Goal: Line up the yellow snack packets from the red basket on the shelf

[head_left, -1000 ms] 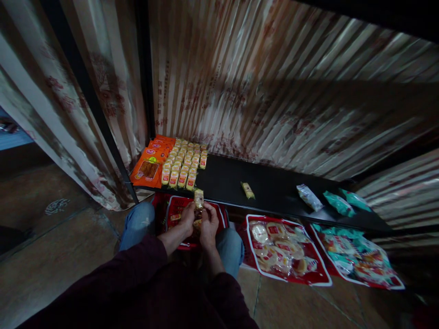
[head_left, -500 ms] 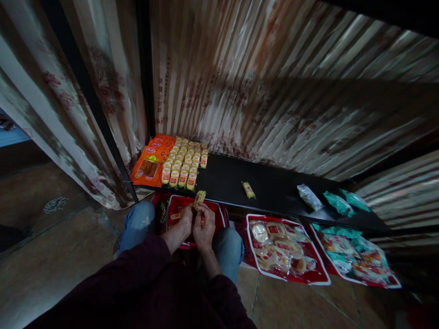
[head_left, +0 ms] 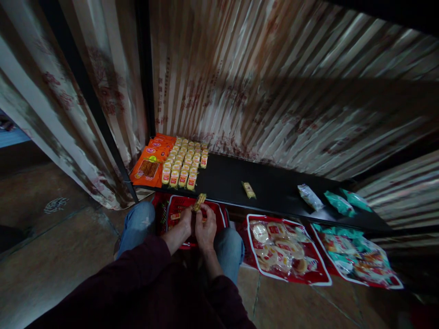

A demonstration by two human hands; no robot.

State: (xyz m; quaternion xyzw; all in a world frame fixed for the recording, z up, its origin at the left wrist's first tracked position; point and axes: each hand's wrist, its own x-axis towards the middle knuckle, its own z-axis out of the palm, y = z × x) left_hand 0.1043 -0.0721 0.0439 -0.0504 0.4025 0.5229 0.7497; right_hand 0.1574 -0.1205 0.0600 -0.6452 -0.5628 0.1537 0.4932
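My left hand and my right hand meet above a red basket between my knees. Both are closed on a small yellow snack pack, which tilts up from my fingertips near the shelf's front edge. Inside the basket lie more of these packs, partly hidden by my hands. On the left of the black shelf, rows of upright yellow snack packs stand beside flat orange packets. One single yellow pack lies farther right on the shelf.
At the shelf's right lie a silvery packet and two teal packets. Below the shelf's front edge are a basket of round wrapped pastries and a basket of teal-and-white packets. A dark post and pleated curtains enclose the shelf.
The snack pack in my hands has turned slightly and now shows its striped narrow side. My right fingers have shifted a little on it. Shelf and baskets look the same.
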